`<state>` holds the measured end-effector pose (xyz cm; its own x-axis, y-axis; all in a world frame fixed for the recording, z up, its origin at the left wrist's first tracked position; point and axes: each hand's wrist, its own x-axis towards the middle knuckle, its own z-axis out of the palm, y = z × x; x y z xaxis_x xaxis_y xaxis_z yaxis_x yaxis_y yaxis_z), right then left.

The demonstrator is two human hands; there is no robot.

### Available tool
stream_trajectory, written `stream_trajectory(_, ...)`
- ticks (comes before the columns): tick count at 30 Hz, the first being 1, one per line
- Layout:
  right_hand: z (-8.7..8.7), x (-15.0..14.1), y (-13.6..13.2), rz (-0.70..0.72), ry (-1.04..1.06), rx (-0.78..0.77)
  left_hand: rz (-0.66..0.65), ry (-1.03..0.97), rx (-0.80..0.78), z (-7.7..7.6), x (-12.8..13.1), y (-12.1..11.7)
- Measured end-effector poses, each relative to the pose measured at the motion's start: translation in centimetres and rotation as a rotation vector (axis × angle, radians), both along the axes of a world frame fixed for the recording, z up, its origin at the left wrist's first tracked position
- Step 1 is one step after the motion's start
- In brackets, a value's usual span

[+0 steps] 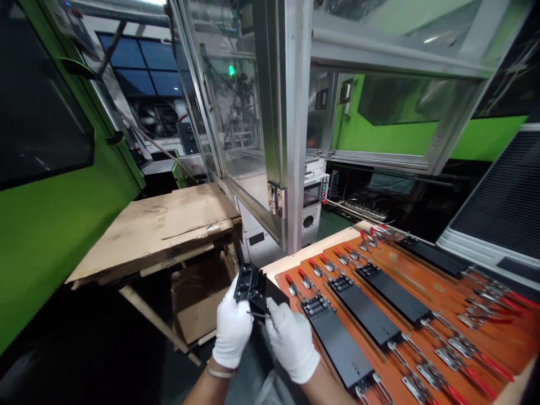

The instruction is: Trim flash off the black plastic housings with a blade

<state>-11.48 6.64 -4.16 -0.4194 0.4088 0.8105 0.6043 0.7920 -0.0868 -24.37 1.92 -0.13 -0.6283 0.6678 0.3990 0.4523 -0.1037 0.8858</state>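
Observation:
In the head view, my left hand (233,326), in a white glove, is closed around a black ribbed part (250,283) held up in front of me. My right hand (293,341), gloved too, is closed with its fingertips at the part's lower right side. A thin dark tool (258,314) sticks out of those fingers toward my left hand; its exact kind is not clear. To the right of my hands, long black panels (337,343) lie on an orange fixture board (386,256), each between toggle clamps (426,374) with red handles.
A cardboard-topped table (160,216) stands at the left, beside a green machine (25,242). An aluminium-framed clear enclosure (291,129) rises straight ahead. Behind the fixture board at the right is a grey ribbed housing (498,197). A cardboard box (196,301) sits under the table.

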Motion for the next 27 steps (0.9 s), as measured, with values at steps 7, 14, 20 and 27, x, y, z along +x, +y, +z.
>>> stream_trajectory(7, 2.0, 2.6, 1.7, 0.123, -0.011, 0.155, 0.012, 0.105, -0.057, 2.6, 0.3, -0.6)
stream_trajectory(14, 1.8, 4.2, 0.8, 0.369, -0.066, -0.118, -0.59, 0.686, -0.289, 8.5, -2.1, -2.5)
stream_trajectory(20, 4.1, 5.3, -1.2, 0.547, -0.092, -0.499, -0.831, 0.75, -0.411, 10.8, -2.8, -3.0)
stream_trajectory(27, 6.3, 6.0, -0.3, 0.563, 0.015, -1.056, -0.655, 0.803, -0.604, 12.4, -1.4, -3.8)
